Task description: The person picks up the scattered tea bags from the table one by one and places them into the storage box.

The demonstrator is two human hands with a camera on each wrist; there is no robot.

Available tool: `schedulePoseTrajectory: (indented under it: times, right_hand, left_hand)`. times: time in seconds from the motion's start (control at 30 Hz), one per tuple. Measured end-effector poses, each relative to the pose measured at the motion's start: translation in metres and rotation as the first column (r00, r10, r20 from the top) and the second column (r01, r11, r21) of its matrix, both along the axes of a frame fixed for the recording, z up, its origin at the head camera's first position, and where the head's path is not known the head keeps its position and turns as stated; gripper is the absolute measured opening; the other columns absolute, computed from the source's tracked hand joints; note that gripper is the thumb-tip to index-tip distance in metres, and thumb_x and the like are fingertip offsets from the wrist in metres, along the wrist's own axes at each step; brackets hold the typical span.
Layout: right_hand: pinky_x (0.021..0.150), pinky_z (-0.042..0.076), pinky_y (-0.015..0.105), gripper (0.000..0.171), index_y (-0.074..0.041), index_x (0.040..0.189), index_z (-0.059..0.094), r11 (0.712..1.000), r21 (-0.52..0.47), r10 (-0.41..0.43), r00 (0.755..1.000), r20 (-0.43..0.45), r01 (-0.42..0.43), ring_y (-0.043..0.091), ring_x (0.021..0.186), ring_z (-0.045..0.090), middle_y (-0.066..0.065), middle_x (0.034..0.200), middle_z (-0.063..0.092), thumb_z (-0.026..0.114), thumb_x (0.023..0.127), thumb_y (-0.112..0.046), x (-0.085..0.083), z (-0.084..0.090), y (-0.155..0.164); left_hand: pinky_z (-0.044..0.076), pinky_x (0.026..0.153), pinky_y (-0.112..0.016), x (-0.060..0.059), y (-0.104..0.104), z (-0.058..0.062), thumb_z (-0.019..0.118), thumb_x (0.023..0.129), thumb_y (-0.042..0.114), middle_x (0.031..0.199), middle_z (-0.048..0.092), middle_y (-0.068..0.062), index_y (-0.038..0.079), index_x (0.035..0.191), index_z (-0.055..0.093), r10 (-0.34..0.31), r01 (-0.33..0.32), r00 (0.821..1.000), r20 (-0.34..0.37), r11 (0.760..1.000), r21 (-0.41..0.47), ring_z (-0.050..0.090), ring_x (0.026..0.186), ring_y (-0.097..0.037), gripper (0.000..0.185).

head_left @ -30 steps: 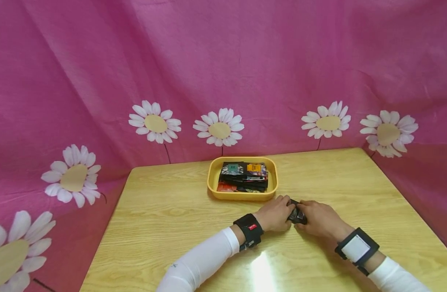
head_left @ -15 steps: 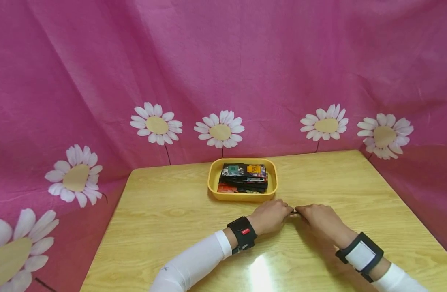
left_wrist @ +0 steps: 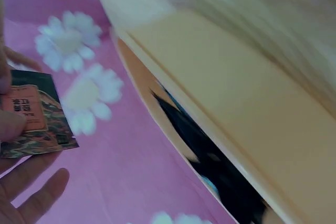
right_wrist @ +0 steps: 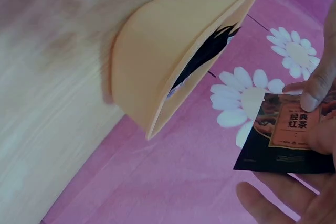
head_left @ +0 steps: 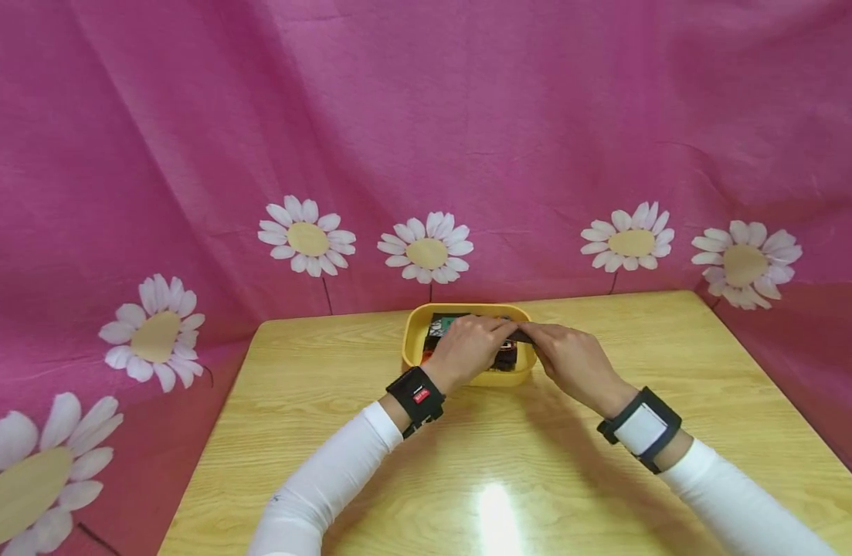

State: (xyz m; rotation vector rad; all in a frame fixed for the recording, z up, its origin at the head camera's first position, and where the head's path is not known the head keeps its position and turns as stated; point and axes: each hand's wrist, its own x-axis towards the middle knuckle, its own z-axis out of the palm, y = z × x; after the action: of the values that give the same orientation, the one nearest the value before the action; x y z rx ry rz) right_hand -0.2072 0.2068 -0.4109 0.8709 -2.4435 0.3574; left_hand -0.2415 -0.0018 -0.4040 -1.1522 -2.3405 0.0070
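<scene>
A small dark tea packet [head_left: 521, 337] with an orange label is held up between both hands, over the right part of the yellow tray [head_left: 530, 369] in the head view. My left hand [head_left: 470, 347] pinches it from the left, thumb over the label of the packet [left_wrist: 55, 114] in the left wrist view. From the right, my right hand [head_left: 577, 364] pinches the same packet [right_wrist: 257, 148]. Fingers spread beneath it in both wrist views. Inside the tray lie several dark packets [head_left: 436, 326], partly hidden by the left hand.
The tray stands near the back edge of a light wooden table [head_left: 314, 371]. Behind and beside the table hangs a pink cloth [head_left: 523, 154] printed with white daisies. Each wrist wears a black band [head_left: 417, 398].
Both hands have lifted the packet off the table and moved it forward and left, from in front of the tray to above it. The tray has stayed in place.
</scene>
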Motion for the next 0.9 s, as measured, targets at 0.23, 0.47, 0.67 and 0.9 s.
schedulePoseTrajectory:
  times: [0.23,0.47,0.67,0.9]
  right_hand:
    - [0.074,0.056,0.049,0.041,-0.002,0.13,0.062,0.999,0.042,-0.029,1.0,0.009,0.028,0.035,0.098,0.069,0.016,0.121,0.068,0.067,0.089,-0.004,-0.046,-0.018,-0.024]
    - [0.089,0.05,0.055,0.04,-0.005,0.132,0.061,0.989,0.139,-0.059,0.995,0.082,0.047,0.033,0.105,0.066,0.013,0.126,0.065,0.064,0.093,-0.012,-0.077,-0.05,-0.035]
    - [0.105,0.029,0.067,0.044,-0.005,0.141,0.053,0.976,0.207,-0.115,0.96,0.256,0.062,0.033,0.127,0.053,0.016,0.139,0.055,0.049,0.102,-0.026,-0.075,-0.063,-0.037]
    - [0.11,0.018,0.068,0.057,-0.006,0.149,0.042,0.97,0.232,-0.168,0.899,0.405,0.077,0.036,0.139,0.038,0.019,0.151,0.041,0.042,0.104,-0.041,-0.074,-0.063,-0.037]
  left_hand:
    - [0.053,0.058,-0.029,-0.031,-0.013,-0.01,0.06,0.096,0.013,0.116,0.07,0.004,0.022,0.136,0.06,0.162,-0.158,0.984,0.074,0.986,-0.049,0.068,0.079,-0.014,0.041]
    - [0.052,0.091,-0.033,-0.05,-0.019,-0.036,0.05,0.102,0.012,0.139,0.057,0.002,0.02,0.141,0.056,0.237,-0.216,0.942,0.237,0.97,-0.111,0.059,0.121,-0.018,0.04]
    - [0.035,0.112,-0.044,-0.052,-0.019,-0.058,0.038,0.107,0.027,0.153,0.043,-0.001,0.018,0.151,0.041,0.304,-0.24,0.882,0.361,0.947,-0.213,0.038,0.141,-0.023,0.045]
    - [0.021,0.117,-0.052,-0.053,-0.019,-0.066,0.029,0.107,0.044,0.16,0.027,0.003,0.023,0.157,0.026,0.371,-0.267,0.824,0.428,0.921,-0.285,0.023,0.148,-0.023,0.054]
